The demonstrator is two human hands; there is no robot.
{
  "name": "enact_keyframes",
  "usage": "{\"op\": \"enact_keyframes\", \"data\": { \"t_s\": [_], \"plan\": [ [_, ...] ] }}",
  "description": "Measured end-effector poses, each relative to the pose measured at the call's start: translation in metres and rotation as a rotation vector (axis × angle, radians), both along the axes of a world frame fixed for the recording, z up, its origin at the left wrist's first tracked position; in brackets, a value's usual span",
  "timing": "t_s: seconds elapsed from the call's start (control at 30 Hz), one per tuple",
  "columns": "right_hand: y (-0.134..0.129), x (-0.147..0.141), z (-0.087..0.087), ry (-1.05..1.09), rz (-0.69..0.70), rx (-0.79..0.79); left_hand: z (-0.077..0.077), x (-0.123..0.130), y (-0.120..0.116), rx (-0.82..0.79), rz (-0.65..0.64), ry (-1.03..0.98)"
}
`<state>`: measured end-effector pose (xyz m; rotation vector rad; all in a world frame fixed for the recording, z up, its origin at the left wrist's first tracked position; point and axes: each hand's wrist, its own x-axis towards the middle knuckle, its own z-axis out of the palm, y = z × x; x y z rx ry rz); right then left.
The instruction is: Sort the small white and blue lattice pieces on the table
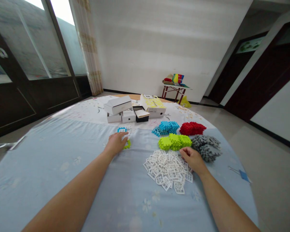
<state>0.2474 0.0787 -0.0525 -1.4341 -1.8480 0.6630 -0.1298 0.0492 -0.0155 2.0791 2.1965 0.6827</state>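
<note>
My left hand (pixel 116 143) is at the left-centre of the table, its fingers closed on a lime-green toothed plastic piece (pixel 128 144) that they partly cover. Just beyond it lie a blue toothed piece (pixel 121 130) and a few white lattice pieces (pixel 132 130). My right hand (pixel 192 158) rests at the upper right edge of a heap of white lattice pieces (pixel 168 169), close to the lime-green pile (pixel 175 142). Its fingers are drawn together, and what is between them, if anything, cannot be made out.
Blue (pixel 165 128), red (pixel 192 128) and grey toothed pieces (pixel 206 146) lie in separate piles at the right. Several open white boxes (pixel 118 105), a black box (pixel 142 118) and a yellow-and-white box (pixel 153 105) stand at the back of the cloth-covered table (pixel 50 164).
</note>
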Motion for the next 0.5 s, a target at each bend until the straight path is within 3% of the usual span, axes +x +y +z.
{"op": "enact_keyframes", "data": {
  "t_s": [0.17, 0.5],
  "plan": [
    [0.0, 0.001, -0.002, -0.007, -0.01, -0.009, -0.001, -0.003, -0.003, -0.072, -0.071, 0.04],
    [-0.002, 0.0, 0.002, -0.009, -0.002, -0.008, 0.01, -0.005, -0.007, -0.14, 0.049, -0.147]
  ]
}}
